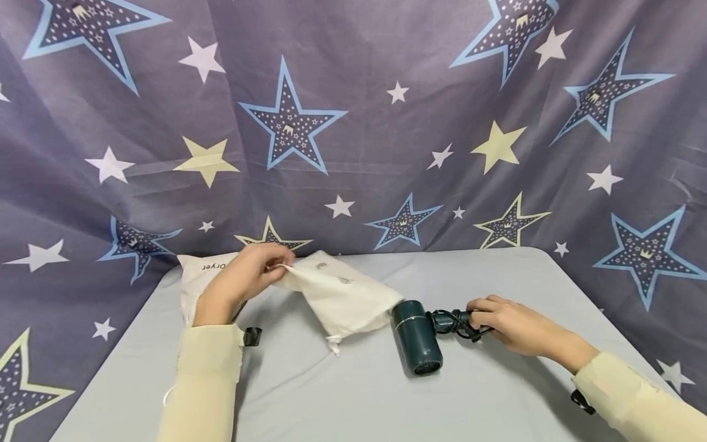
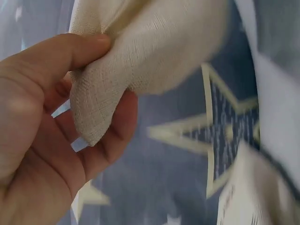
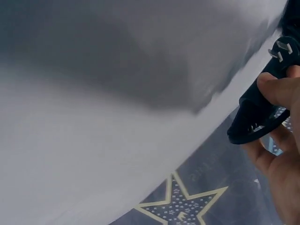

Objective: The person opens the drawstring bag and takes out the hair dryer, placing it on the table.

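Observation:
My left hand (image 1: 251,273) pinches a corner of a cream drawstring cloth bag (image 1: 348,294), lifting that end above the table. In the left wrist view, thumb and fingers grip the bag's woven cloth (image 2: 159,44). The bag's other end reaches the head of a dark green hair dryer (image 1: 418,341); whether it touches the dryer cannot be told. My right hand (image 1: 519,325) holds the dryer by its handle, round which the black cord (image 1: 466,328) is wound. In the right wrist view, thumb and fingers hold the dark handle end, and the plug's metal pins (image 3: 281,50) show beside it.
A second cream bag (image 1: 193,276) with printed lettering lies at the table's back left, partly behind my left hand. The table (image 1: 287,393) has a pale grey cover. A purple curtain (image 1: 364,159) patterned with stars hangs behind and beside it.

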The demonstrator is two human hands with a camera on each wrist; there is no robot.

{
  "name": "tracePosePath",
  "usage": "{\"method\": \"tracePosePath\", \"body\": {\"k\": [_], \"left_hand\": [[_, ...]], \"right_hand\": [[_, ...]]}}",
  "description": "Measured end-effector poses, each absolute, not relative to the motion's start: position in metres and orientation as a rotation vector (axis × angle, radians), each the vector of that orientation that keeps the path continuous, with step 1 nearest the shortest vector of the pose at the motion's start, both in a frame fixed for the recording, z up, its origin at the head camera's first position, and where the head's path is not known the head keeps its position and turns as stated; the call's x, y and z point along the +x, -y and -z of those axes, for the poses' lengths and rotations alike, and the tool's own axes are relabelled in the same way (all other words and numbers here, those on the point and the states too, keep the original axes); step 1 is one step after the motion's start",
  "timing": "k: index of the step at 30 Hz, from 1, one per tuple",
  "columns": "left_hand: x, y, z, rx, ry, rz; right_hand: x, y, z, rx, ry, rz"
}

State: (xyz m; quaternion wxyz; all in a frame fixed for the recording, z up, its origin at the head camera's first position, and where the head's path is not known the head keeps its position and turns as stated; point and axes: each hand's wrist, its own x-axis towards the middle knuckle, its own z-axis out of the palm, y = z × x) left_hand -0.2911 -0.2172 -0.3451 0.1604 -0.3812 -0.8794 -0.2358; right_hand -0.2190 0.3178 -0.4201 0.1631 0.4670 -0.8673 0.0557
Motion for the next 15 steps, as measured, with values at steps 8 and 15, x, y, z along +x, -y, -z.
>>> {"method": "tracePosePath", "body": {"k": [8,15], "left_hand": [[-0.292,0.228,0.351,-0.902,2.853,0.699],[-0.282,0.206,0.35,-0.823,3.078,0.616]], "right_hand": [[-0.216,-0.322,0.417,1.317,2.462,-0.147],[-0.215,-0.315,0.416,1.3,2.456,-0.094]]}}
